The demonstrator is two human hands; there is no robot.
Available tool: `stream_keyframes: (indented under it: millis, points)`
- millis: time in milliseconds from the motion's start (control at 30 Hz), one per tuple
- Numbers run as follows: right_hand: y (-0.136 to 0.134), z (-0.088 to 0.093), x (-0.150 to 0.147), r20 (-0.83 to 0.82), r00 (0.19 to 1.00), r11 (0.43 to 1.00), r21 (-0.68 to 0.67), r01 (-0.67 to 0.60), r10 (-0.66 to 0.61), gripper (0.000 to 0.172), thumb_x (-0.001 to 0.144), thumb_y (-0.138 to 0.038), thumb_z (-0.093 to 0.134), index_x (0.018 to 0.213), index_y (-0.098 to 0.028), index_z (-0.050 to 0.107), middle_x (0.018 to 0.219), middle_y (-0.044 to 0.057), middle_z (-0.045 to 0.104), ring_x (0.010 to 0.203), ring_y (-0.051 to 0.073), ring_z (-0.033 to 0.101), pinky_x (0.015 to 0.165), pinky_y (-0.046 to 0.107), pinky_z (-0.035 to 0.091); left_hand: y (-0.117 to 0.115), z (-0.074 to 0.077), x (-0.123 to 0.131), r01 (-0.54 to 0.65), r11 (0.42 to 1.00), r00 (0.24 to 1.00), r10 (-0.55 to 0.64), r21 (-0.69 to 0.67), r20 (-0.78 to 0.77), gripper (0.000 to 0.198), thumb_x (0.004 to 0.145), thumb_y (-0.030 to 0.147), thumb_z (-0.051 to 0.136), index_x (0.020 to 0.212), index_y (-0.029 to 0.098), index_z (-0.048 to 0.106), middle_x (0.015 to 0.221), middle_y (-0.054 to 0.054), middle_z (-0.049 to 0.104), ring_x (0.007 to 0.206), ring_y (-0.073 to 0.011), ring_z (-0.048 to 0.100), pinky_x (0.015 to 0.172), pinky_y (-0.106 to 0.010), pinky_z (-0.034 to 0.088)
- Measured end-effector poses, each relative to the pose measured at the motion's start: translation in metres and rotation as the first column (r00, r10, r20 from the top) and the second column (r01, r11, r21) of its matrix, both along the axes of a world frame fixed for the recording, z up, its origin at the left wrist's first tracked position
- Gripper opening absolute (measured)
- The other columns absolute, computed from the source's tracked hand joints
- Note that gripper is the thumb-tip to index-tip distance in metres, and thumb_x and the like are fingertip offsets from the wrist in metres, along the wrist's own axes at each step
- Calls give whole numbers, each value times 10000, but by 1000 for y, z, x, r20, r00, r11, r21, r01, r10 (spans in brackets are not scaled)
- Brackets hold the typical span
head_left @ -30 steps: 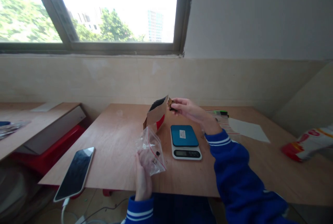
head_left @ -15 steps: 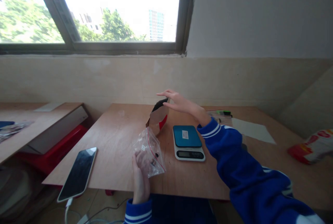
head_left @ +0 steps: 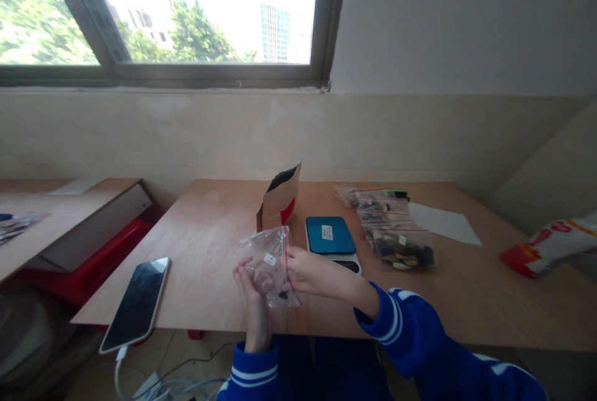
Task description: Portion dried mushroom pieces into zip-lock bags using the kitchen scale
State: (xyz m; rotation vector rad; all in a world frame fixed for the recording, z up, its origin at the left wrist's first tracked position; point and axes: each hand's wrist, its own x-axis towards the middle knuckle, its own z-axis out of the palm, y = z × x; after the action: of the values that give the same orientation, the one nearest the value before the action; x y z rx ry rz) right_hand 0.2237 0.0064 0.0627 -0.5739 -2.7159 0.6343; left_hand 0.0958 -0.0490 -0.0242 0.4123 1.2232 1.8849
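The right hand [head_left: 308,267] has come back from the mouth of the paper bag [head_left: 280,199], where it was half a second ago, and is now at the red-striped edge of the clear bag [head_left: 263,248]. Its fingers are bent and partly seen through the film; whether they pinch anything I cannot tell. The left hand [head_left: 254,301] cups the clear bag from below, just above the tabletop's [head_left: 200,252] near edge. So the work now sits at the clear bag, in which one small dark piece [head_left: 283,294] shows low down, while the paper bag stands open just beyond.

The clear bag bears a small white label [head_left: 269,259], its writing too small to read. The scale [head_left: 329,236], partly behind the right hand, has a white sticker on its blue plate, also illegible. With the arm drawn back, the filled bags [head_left: 403,248] show fully to the right, the nearest with a white label. The red-and-white packet [head_left: 543,245] at far right has lettering I cannot make out.
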Motion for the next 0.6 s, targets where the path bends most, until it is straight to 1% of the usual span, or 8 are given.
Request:
stream_keyframes:
  millis: [67,133,233,333,433,467,533,600]
  points:
    - [1,-6,0,11,1000,999,31,-17,17,219,821,-244,660,1014,-141,646,1082,110,621,995,216,602,889,330,505,-1,2,0,12,1000,1000,-12,-5,-8,417,879,598,407,1132,272,465,982,-31,623,773,-157,634,662,-272,510]
    - [2,-10,0,7,999,999,14,-53,53,192,810,-274,678,969,-169,659,1033,81,637,947,204,615,856,310,510,-2,5,0,6,1000,1000,-6,-11,-6,390,887,585,402,1123,280,461,950,-19,611,738,-144,617,628,-250,498]
    - [2,-15,1,-14,996,994,-59,-87,86,143,797,-275,695,903,-185,665,981,54,658,914,192,620,817,290,500,-2,7,0,-16,1000,999,17,-17,27,349,897,561,407,1101,285,469,942,-8,597,719,-125,595,600,-219,476]
    - [7,-10,8,-6,999,984,-174,-45,44,120,802,-271,693,839,-163,658,854,31,676,806,171,623,723,259,481,-2,8,1,12,1000,997,-11,-11,80,347,898,557,412,1124,299,465,966,-8,604,694,-115,584,578,-207,459]
    - [20,17,20,-30,998,961,-275,42,-52,145,832,-309,660,845,-165,654,784,6,673,703,135,610,629,220,449,-3,8,-3,15,999,995,-11,-33,104,343,900,541,420,1140,301,471,988,-9,610,669,-108,573,548,-202,444]
    - [27,31,25,-71,992,962,-260,80,-102,162,834,-330,656,848,-169,653,780,4,670,697,130,607,620,215,441,-2,8,-5,0,999,995,5,-47,103,330,902,524,426,1132,294,479,993,-9,609,665,-105,569,543,-200,441]
    - [43,61,30,-227,944,964,-170,205,-241,172,839,-338,649,871,-169,639,811,6,669,720,127,600,648,222,436,-2,6,-11,-33,997,994,40,-75,98,303,907,488,437,1114,273,493,993,-12,608,662,-103,564,545,-201,441]
    - [63,88,29,-385,858,933,-24,359,-340,174,839,-339,649,860,-167,631,789,4,654,687,121,574,642,230,424,-1,4,-16,-48,995,994,57,-92,94,293,904,463,456,1107,257,506,991,-15,607,689,-106,573,570,-207,449]
